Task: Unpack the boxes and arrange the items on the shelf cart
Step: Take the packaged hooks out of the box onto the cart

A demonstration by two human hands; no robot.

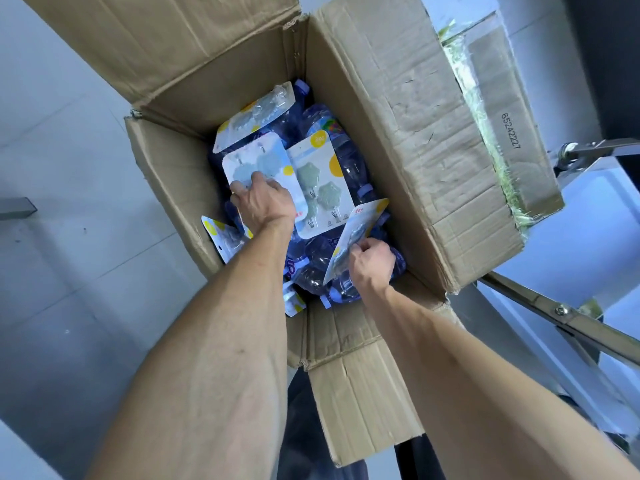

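Observation:
An open cardboard box (408,140) sits on the floor below me, filled with blue plastic bottles (311,268) and several carded packs of green wall hooks. My left hand (263,199) reaches into the box and grips one hook pack (252,161) by its lower edge. My right hand (370,261) pinches another hook pack (356,233), which stands tilted on its edge near the box's near right corner. A third hook pack (320,185) lies flat between both hands. More packs lie at the far side (263,112) and against the left wall (221,237).
The box flaps stand open on all sides; the right flap (450,168) is wide and creased. A metal shelf cart frame (561,313) with a caster wheel (568,154) stands at the right. Grey tiled floor (69,202) lies to the left.

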